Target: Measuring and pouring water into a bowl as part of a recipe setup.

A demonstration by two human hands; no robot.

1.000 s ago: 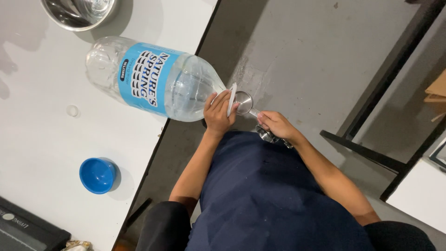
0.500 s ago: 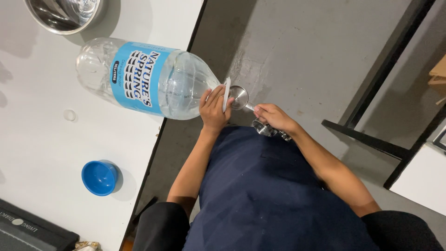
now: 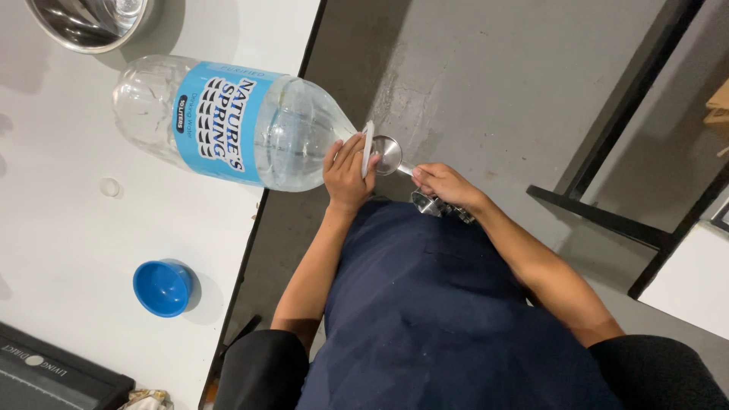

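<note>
A large clear water bottle [image 3: 228,121] with a light blue label lies on its side at the edge of the white table [image 3: 68,243], its neck sticking out over the floor. My left hand [image 3: 345,176] grips the neck just behind the white-rimmed mouth. My right hand [image 3: 446,184] holds a bunch of metal measuring spoons [image 3: 440,205]. One spoon bowl [image 3: 387,154] sits right at the bottle's mouth.
A blue bottle cap [image 3: 163,287] lies upturned on the table near its edge. A steel bowl [image 3: 87,26] stands at the top left and a black device [image 3: 57,376] at the bottom left. A black metal frame [image 3: 607,216] stands on the grey concrete floor to the right.
Both hands, the bottle and the spoon keep the same pose. The view has drifted a little, so the bottle sits slightly further left in the frame.
</note>
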